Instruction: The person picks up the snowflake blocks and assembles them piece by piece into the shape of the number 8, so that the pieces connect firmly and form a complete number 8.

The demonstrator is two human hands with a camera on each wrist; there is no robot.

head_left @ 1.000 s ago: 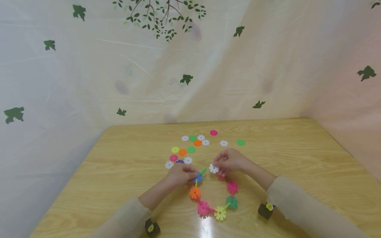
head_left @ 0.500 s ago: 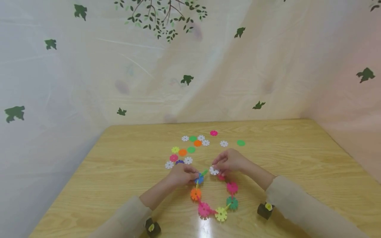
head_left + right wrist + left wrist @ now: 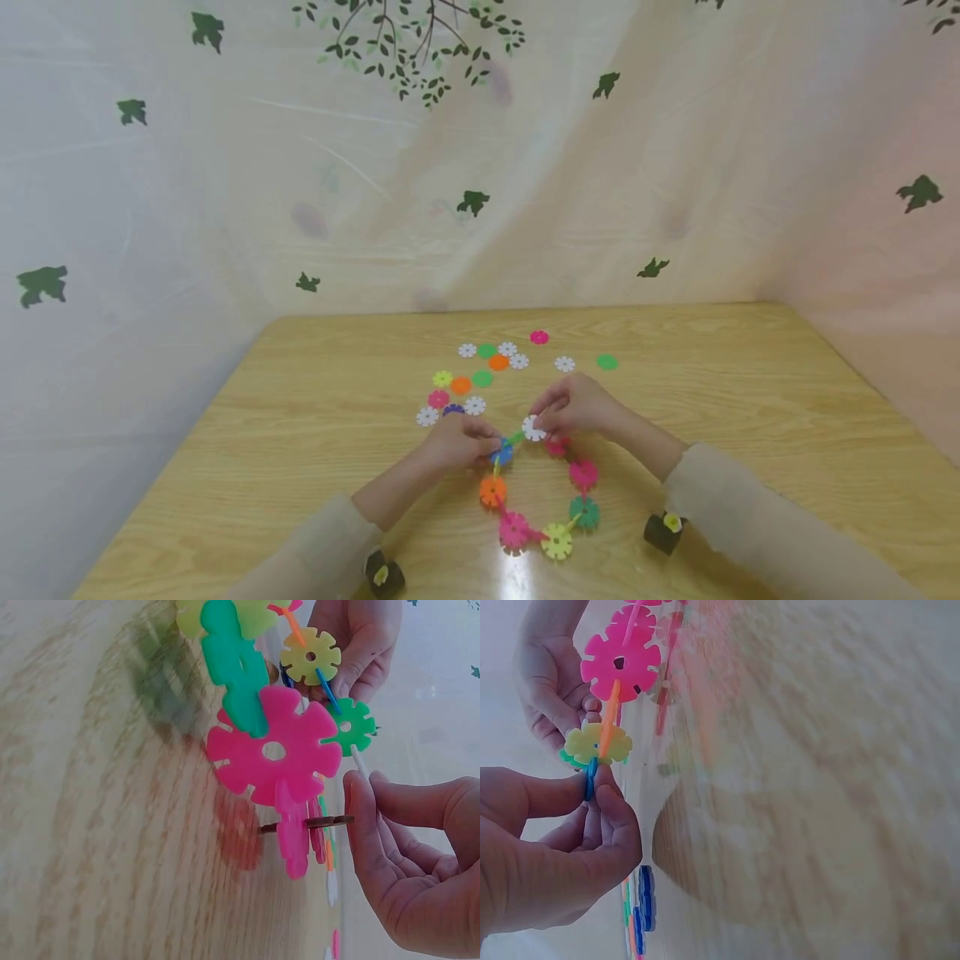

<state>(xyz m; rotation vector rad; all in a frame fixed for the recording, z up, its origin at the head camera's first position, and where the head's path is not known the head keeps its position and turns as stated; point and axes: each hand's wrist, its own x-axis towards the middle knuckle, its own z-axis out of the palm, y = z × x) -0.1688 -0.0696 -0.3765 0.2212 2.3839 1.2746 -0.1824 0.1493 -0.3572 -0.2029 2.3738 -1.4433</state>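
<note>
A chain of notched plastic flower discs curves in a loop above the table, linked slot into slot. My left hand (image 3: 459,442) pinches the blue disc (image 3: 501,452) at the chain's left end. From it sticks out a green disc (image 3: 352,724). Between thumb and fingers, my right hand (image 3: 581,406) holds a white disc (image 3: 533,428), edge-on in the right wrist view and touching the green disc's rim. Whether it sits in a slot is unclear. A brown disc (image 3: 330,822), seen edge-on, crosses a pink disc (image 3: 292,832) at the chain's other end, just beside my right fingers.
Several loose discs lie flat behind the hands, among them an orange disc (image 3: 461,386), a pink disc (image 3: 539,337) and a green disc (image 3: 607,362). The wooden table (image 3: 300,392) meets a pale cloth backdrop (image 3: 375,208). Dark wrist devices (image 3: 664,532) hang at both sleeves.
My right hand has moved slightly left, bringing the white disc up against the green one. The left hand and the blue disc have barely shifted.
</note>
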